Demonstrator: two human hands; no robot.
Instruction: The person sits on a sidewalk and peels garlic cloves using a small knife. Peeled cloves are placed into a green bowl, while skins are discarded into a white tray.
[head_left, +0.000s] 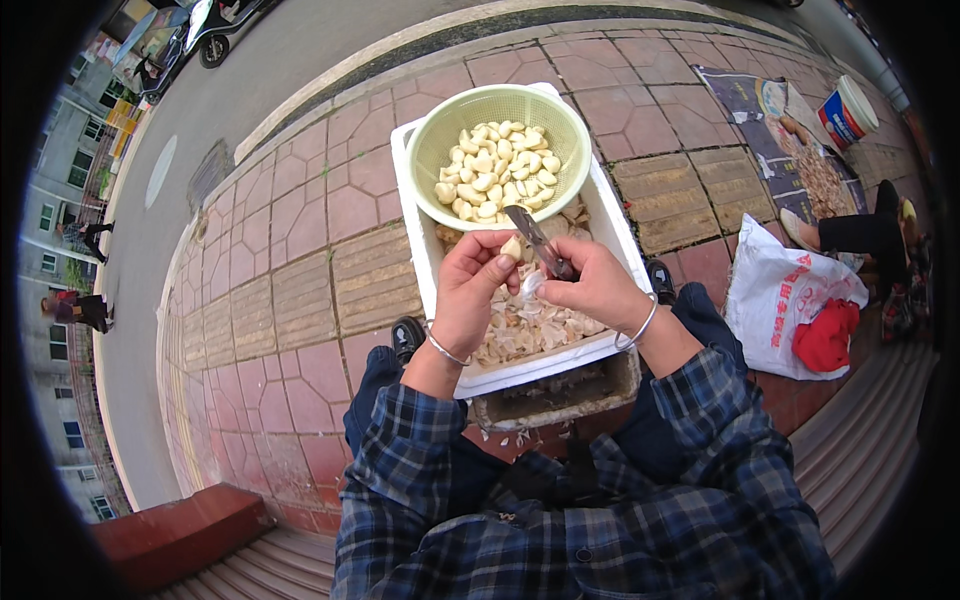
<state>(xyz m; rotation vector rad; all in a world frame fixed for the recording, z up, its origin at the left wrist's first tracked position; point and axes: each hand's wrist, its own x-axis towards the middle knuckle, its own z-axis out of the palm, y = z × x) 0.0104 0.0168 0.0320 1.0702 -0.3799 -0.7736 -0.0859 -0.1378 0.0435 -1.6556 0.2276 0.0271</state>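
Note:
My left hand (471, 289) pinches a garlic clove (512, 248) between thumb and fingers. In my right hand (596, 281) is a knife (537, 238), its dark blade pointing up and away, close to the clove. Something whitish, perhaps wrapping or skin, shows at my right thumb. Just beyond both hands, a pale green plastic colander (424, 191) holds many peeled garlic cloves (484, 181). It rests on the far part of a white foam box (411, 247). Papery garlic skins (525, 330) fill the box below my hands.
A worn trough (562, 401) lies under the box's near edge. On the right are a white woven sack (757, 300) with a red cloth (827, 335), a printed sheet (795, 176) with garlic skins, a bucket (847, 112) and another person's legs (855, 232). Two pedestrians are far left.

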